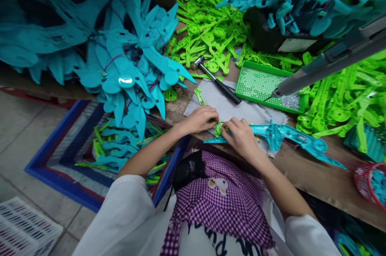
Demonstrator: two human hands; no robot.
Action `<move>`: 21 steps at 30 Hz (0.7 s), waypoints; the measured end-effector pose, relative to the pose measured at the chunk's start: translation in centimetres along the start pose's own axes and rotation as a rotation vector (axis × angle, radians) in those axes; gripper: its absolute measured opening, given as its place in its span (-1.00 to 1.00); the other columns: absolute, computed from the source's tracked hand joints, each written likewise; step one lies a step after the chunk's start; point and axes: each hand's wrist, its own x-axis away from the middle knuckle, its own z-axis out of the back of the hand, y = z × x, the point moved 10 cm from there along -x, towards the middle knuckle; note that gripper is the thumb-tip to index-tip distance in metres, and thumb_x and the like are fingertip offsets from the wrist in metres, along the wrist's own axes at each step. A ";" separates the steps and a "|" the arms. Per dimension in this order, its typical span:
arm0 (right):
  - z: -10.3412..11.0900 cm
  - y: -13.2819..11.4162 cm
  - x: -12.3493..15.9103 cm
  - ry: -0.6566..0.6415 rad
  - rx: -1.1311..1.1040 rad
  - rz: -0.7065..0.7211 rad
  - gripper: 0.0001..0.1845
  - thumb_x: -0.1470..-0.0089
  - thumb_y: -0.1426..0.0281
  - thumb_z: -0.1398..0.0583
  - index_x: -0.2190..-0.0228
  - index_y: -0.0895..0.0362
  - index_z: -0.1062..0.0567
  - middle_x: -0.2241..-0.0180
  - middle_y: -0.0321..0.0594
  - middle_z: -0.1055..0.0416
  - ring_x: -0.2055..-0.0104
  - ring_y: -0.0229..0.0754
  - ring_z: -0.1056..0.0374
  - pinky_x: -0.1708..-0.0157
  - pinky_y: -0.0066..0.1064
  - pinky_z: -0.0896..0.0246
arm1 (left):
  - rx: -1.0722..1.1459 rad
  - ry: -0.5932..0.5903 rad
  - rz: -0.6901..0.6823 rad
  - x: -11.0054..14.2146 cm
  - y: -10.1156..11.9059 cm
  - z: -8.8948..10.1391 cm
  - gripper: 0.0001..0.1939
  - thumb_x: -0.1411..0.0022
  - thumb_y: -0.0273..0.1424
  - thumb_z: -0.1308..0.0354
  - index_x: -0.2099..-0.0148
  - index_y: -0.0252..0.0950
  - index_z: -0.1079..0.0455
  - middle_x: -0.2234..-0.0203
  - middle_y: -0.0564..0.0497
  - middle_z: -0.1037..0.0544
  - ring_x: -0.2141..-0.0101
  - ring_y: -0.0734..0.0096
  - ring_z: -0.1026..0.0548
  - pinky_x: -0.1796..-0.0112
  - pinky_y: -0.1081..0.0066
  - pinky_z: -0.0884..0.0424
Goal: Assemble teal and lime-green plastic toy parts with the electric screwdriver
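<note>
My left hand [202, 119] is closed, its fingertips pinched at the edge of a small round-ended green plastic part [218, 129]. From the other side my right hand [240, 134] closes its fingers on the same part. Beneath both, a long turquoise plastic piece [289, 133] with thin wires stretches to the right, its pointed left end showing below the hands. The hands hide how the two pieces meet. A grey cloth [223, 101] lies under the work. Just beyond my left hand is a loose green lever-like part [199, 96].
A black-handled hammer [224, 87] and a green mesh tray [256, 87] of small metal bits lie ahead. A grey pole [328, 56] slants over the tray. Turquoise pieces [129, 62] pile up left, green parts [208, 30] ahead. A red basket [363, 181] stands right.
</note>
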 end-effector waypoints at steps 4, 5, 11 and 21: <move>-1.1 -0.6 1.8 -0.087 0.037 0.050 -0.74 -0.26 0.42 0.01 0.20 0.15 -0.46 0.33 -0.17 -0.39 0.38 -0.20 -0.26 0.36 -0.38 -0.03 | -0.053 -0.030 -0.010 0.1 0.2 -0.2 -0.87 -0.29 -0.42 -0.03 0.22 -0.31 -0.40 0.32 -0.01 -0.48 0.23 0.34 -0.39 0.13 0.39 -0.22; -1.3 -0.4 2.4 -0.107 0.050 0.047 -0.73 -0.25 0.43 0.01 0.13 0.15 -0.44 0.31 -0.16 -0.39 0.38 -0.20 -0.26 0.40 -0.38 -0.03 | -0.076 -0.041 -0.027 0.2 0.4 -0.4 -0.84 -0.31 -0.42 0.00 0.18 -0.30 -0.40 0.30 -0.02 -0.49 0.21 0.34 -0.38 0.11 0.38 -0.21; -1.9 0.3 3.4 -0.210 0.110 0.105 -0.62 -0.19 0.56 0.01 -0.02 0.14 -0.35 0.24 -0.10 -0.38 0.21 -0.13 -0.31 0.45 -0.41 -0.04 | -0.179 -0.104 -0.124 0.7 1.3 -1.6 -0.71 -0.28 -0.56 0.09 0.09 -0.21 -0.39 0.19 -0.02 -0.46 0.14 0.33 -0.36 -0.09 0.21 -0.04; -1.2 3.5 2.0 -0.169 -0.277 -0.143 -0.86 -0.23 0.41 -0.01 0.20 0.11 -0.33 0.26 -0.18 -0.44 0.27 -0.17 -0.36 0.29 -0.40 -0.14 | -0.245 -0.215 -0.141 0.4 1.8 -2.3 -0.44 -0.12 -0.69 0.06 -0.09 -0.07 -0.29 0.01 -0.05 -0.34 0.07 0.29 -0.33 -0.11 0.12 0.01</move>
